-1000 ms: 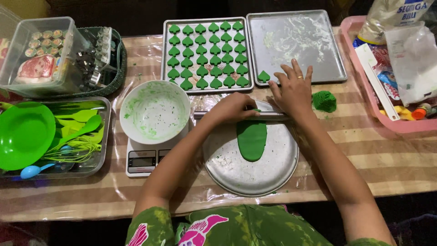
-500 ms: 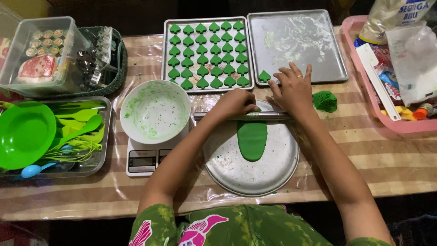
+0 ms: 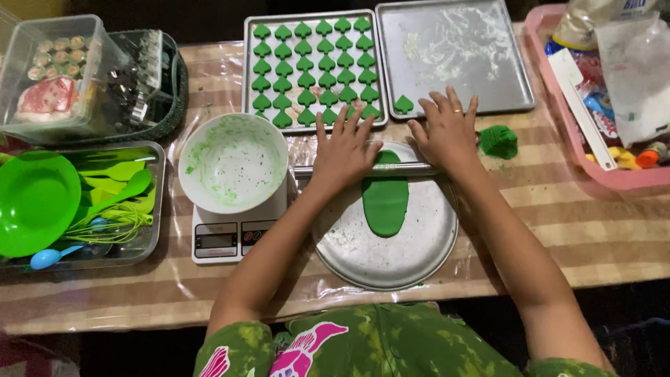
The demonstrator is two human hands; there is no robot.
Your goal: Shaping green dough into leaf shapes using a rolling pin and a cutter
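Note:
My left hand (image 3: 345,150) and my right hand (image 3: 447,130) lie flat, fingers spread, on a thin metal rolling pin (image 3: 405,169). The pin rests across the far end of a flattened strip of green dough (image 3: 384,202) on a round metal plate (image 3: 391,251). Just beyond my hands stands a baking tray (image 3: 249,70) filled with several green spade-shaped dough pieces (image 3: 314,59). One more spade piece (image 3: 403,105) lies on the second, mostly bare tray (image 3: 453,56). A lump of green dough (image 3: 498,141) sits right of my right hand.
A white bowl smeared green (image 3: 234,164) stands on a kitchen scale (image 3: 227,241). At the left sit a tray of green utensils (image 3: 105,202), a green plate (image 3: 31,202) and a clear box (image 3: 52,77). A pink tray with bags (image 3: 600,91) is at the right.
Both hands have pushed the rolling pin a little away from me, toward the far end of the dough strip. The dough lies slightly more stretched.

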